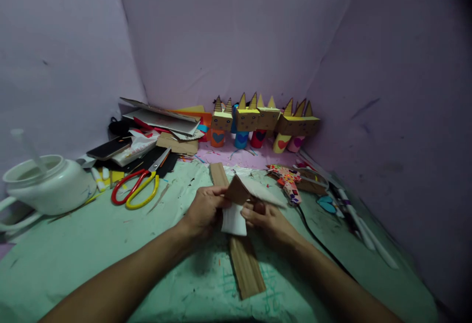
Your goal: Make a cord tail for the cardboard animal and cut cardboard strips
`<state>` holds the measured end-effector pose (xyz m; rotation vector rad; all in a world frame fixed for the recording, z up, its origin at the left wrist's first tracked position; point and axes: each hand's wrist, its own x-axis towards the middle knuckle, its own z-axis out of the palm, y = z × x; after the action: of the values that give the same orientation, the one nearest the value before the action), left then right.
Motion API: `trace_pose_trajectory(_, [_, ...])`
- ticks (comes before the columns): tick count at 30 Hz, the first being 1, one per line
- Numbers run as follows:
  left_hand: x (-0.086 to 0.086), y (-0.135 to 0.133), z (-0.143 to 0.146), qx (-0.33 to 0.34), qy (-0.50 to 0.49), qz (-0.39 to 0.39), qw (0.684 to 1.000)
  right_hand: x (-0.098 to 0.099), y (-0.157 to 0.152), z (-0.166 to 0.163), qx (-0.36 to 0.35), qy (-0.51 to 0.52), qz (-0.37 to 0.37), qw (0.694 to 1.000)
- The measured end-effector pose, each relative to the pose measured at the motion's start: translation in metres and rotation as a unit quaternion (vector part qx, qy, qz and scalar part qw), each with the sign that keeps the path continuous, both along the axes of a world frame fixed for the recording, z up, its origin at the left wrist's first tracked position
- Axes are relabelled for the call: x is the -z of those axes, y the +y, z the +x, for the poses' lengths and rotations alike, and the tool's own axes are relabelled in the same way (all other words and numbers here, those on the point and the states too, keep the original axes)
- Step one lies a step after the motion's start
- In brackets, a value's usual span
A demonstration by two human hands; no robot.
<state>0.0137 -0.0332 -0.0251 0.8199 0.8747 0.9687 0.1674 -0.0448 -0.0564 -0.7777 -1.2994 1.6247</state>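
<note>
The bare left forearm and bare right forearm slant inward from below, with the bare left hand and bare right hand close together, each curled in a pinching grip.

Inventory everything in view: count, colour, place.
Folded card: one, brown and white, centre
Strip: one, brown, beneath card
Scissors: one, red and yellow handles, left
Pot: one, white, far left
Slab: one, black, back left
Cardboard: several, brown and white, back left
Figures: five, mixed colours, back
Patterned tool: one, multicoloured, right
Cord: one, black, right
Pens: several, whitish, far right
Cutouts: count unclear, blue, right
Scraps: many, mixed, scattered
Table cover: one, green, beneath
Walls: three, lilac, around
Left hand and right hand: two, bare, holding card
</note>
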Motion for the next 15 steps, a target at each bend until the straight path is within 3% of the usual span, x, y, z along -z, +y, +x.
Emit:
trace_pose_trajectory(3, [-0.005,0.005,-0.006,-0.014,0.008,-0.056,0.998,-0.013,-0.003,0.000,-0.056,0.007,0.086,0.995])
trace_pose_trajectory(6, [-0.006,0.005,-0.007,-0.012,0.005,-0.082,0.997,-0.015,-0.005,-0.006,-0.036,-0.017,0.157,0.987])
trace_pose_trajectory(11, [-0.003,0.001,-0.001,-0.008,0.013,-0.080,0.997,-0.004,-0.006,-0.008,0.037,-0.041,0.181,0.982])
trace_pose_trajectory(15, [-0.002,0.000,0.000,0.002,0.019,-0.083,0.996,-0.002,-0.007,-0.005,0.039,-0.022,0.168,0.985])
